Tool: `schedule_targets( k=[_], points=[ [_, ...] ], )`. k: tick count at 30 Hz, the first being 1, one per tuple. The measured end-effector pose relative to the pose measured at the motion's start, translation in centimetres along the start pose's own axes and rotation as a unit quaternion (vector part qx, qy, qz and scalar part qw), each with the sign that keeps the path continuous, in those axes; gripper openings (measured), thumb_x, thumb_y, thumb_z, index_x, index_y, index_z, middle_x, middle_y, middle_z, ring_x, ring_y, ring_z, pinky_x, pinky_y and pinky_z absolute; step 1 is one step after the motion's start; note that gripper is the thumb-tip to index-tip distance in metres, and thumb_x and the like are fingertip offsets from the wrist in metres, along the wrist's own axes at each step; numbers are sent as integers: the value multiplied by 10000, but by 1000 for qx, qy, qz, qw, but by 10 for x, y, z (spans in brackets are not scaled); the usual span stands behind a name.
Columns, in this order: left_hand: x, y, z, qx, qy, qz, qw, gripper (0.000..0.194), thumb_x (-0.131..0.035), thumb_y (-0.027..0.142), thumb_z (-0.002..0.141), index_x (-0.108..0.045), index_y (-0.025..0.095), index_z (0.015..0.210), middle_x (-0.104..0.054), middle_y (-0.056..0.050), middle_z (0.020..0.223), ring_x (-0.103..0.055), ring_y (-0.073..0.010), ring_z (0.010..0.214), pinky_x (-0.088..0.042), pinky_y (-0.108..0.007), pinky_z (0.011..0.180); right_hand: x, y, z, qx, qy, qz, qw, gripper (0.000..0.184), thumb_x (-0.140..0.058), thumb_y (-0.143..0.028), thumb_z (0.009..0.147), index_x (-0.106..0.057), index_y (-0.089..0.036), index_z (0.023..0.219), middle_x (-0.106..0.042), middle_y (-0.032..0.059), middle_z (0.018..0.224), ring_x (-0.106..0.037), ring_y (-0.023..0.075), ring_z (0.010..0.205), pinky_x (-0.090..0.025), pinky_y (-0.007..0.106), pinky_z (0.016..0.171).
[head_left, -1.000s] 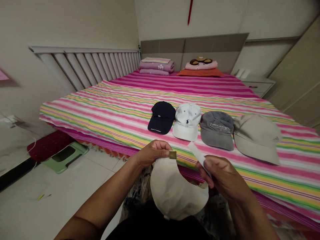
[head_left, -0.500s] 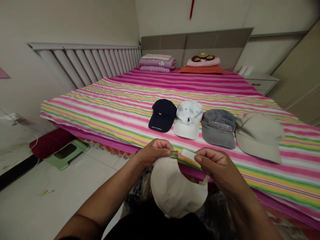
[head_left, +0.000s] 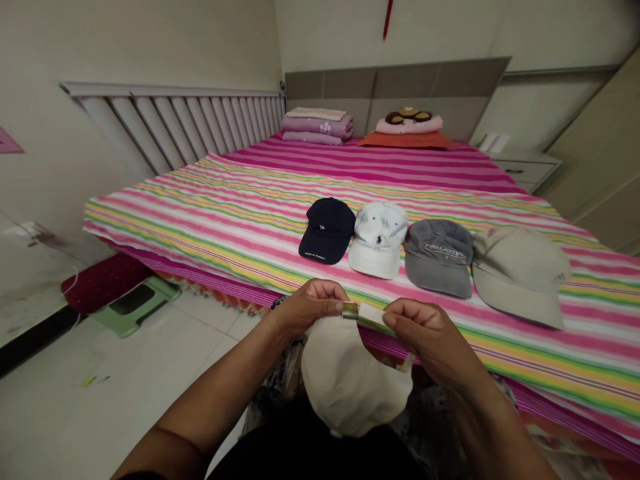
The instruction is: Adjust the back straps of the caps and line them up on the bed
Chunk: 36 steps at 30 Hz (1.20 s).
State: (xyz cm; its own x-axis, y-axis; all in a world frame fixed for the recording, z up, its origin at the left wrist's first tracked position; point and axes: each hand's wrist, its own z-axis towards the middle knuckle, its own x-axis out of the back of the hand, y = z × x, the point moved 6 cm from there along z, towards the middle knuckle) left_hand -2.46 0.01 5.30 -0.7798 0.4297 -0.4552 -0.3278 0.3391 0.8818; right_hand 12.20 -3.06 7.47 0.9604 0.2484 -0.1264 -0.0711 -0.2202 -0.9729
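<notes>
Above the edge of the striped bedspread [head_left: 200,227], a cream cap [head_left: 350,380] hangs by its back strap [head_left: 373,315], the left hand [head_left: 310,308] pinching the brass buckle [head_left: 350,309] and the right hand [head_left: 430,333] pinching the strap's free end. Just beyond the hands, a navy cap [head_left: 327,230], a white cap [head_left: 377,240], a grey cap [head_left: 439,259] and a beige cap [head_left: 520,277] lie side by side on the bed.

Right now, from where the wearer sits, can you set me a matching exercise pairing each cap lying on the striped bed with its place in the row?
Caps:
1. navy baseball cap
2. white baseball cap
3. grey baseball cap
4. beige baseball cap

Places:
A. right end of the row
B. left end of the row
C. second from the left
D. second from the right

Pairs: 1-B, 2-C, 3-D, 4-A
</notes>
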Motion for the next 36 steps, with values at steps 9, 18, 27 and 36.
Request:
schedule_targets(
  k=[9, 18, 27, 36],
  points=[
    [-1, 0, 0, 0, -4, -3, 1000, 296, -774, 292, 504, -604, 94, 643, -608, -17, 565, -519, -73, 458, -386, -182, 458, 0, 4, 0, 0, 4, -9, 1000, 257, -655, -385, 642, -570, -146, 600, -515, -27, 426, -372, 58, 334, -264, 183, 328],
    [0, -2, 0, 8, -6, 0, 1000, 275, -765, 278, 522, -608, 93, 650, -609, -19, 579, -521, -74, 460, -382, -179, 449, 2, 1, 1, 6, 10, -15, 1000, 260, -669, -381, 624, -573, -142, 595, -463, -50, 409, -329, 44, 343, -245, 178, 344],
    [-3, -1, 0, 11, -7, 18, 1000, 297, -769, 305, 516, -614, 94, 654, -599, -13, 557, -506, -63, 443, -368, -167, 435, 0, 6, 1, -10, -36, -43, 998, 286, -665, -413, 639, -591, -137, 650, -486, -30, 448, -337, 54, 359, -249, 191, 364],
    [-11, 3, -1, -28, -24, 6, 999, 247, -746, 240, 565, -607, 117, 728, -616, -6, 596, -534, -62, 470, -391, -163, 465, -5, 2, 0, 7, -86, -79, 993, 302, -625, -426, 698, -591, -127, 670, -482, -30, 461, -352, 42, 378, -251, 166, 360]
  ],
)
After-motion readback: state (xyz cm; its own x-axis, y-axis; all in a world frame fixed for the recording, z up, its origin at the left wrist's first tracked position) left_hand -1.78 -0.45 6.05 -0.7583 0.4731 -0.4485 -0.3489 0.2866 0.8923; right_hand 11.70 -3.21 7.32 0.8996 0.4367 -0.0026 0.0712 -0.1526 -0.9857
